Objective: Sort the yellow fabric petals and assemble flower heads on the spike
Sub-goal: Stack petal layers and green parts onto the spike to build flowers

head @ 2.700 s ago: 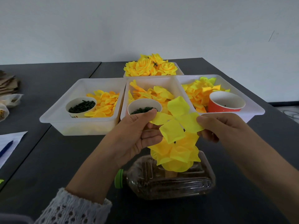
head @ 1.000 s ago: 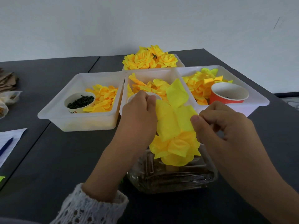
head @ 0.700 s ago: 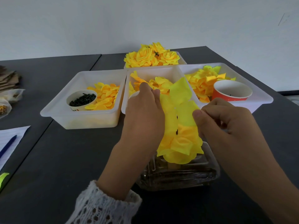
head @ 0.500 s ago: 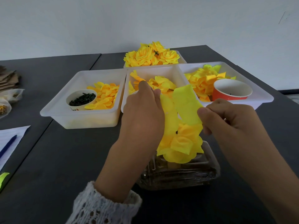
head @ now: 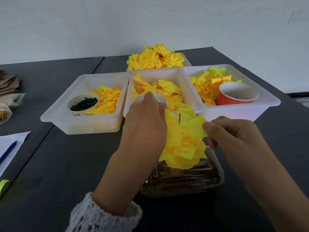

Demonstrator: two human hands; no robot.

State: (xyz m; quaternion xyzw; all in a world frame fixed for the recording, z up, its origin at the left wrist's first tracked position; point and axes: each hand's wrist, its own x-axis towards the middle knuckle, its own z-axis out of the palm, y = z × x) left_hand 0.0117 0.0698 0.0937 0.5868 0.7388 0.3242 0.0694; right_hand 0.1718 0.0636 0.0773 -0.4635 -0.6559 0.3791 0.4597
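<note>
Both hands are up at the flower head [head: 183, 148], a bunch of yellow fabric petals stacked on a thin dark spike [head: 179, 118] whose tip pokes out above the top layer. The right hand [head: 234, 133] pinches the right edge of the top petal layer [head: 192, 126] between thumb and curled fingers. The left hand [head: 145, 124] is pressed against the left side of the same layer, its back toward me, so I cannot tell whether those fingers grip the fabric or only lean on it (the fingertips are hidden behind the hand). The spike stands on a clear plastic bottle [head: 184, 183] lying on its side on the dark table [head: 66, 164], directly under the flower. Behind the hands sit three white trays in a row: the left tray [head: 83, 124] holds loose yellow petals and a white cup [head: 82, 104] of small dark pieces; the middle tray [head: 189, 91] holds more petals and another cup mostly hidden by the left hand; the right tray [head: 267, 99] holds petals and an orange cup [head: 237, 97]. Farther back, a fourth container is heaped with finished yellow flowers [head: 156, 58]. At the left edge of the table lie a lined sheet of paper [head: 11, 141] with a blue pen [head: 8, 153] on it.
</note>
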